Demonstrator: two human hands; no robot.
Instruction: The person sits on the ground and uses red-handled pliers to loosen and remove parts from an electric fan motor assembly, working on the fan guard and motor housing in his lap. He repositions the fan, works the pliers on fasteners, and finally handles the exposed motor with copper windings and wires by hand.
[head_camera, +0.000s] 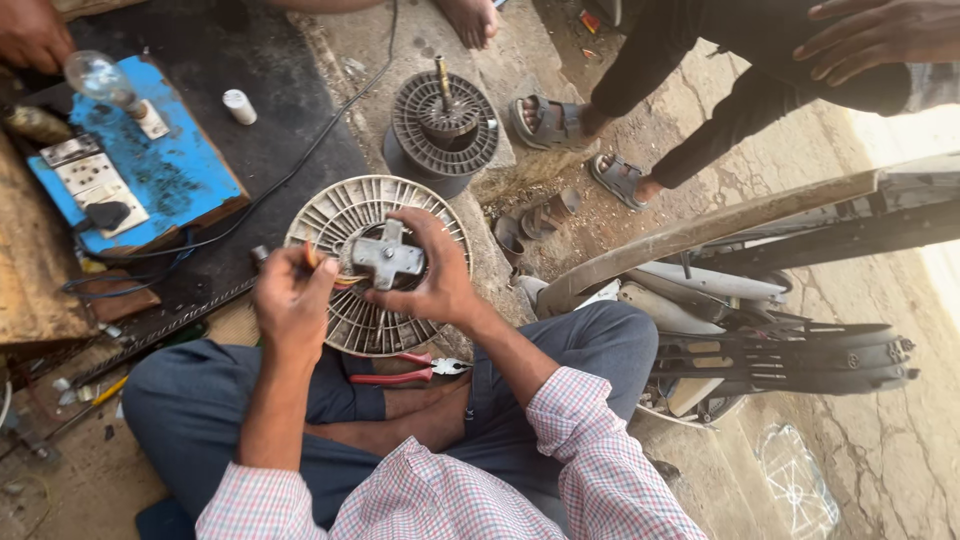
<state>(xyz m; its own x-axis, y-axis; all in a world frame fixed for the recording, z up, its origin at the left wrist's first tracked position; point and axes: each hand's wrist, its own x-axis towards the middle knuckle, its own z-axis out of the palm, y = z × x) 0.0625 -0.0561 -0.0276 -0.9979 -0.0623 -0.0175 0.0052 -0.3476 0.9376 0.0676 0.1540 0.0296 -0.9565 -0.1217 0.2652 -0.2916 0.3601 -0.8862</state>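
Note:
A round, ribbed fan motor housing (345, 215) rests tilted on my lap, with a grey cross-shaped metal bracket (388, 257) at its centre. My right hand (432, 272) grips the housing at the bracket, fingers curled over the top. My left hand (293, 297) pinches thin orange and yellow wires (345, 281) that come out beside the bracket. Red-handled pliers (400, 372) lie on my crossed legs below the housing.
A second ribbed motor part with a shaft (443, 120) stands on the ground ahead. A blue board (185, 175) with a bulb (97, 76) and sockets lies at the left. Another person's sandalled feet (555, 122) and hand (880, 38) are at the upper right. Fan blades (790, 350) lie at the right.

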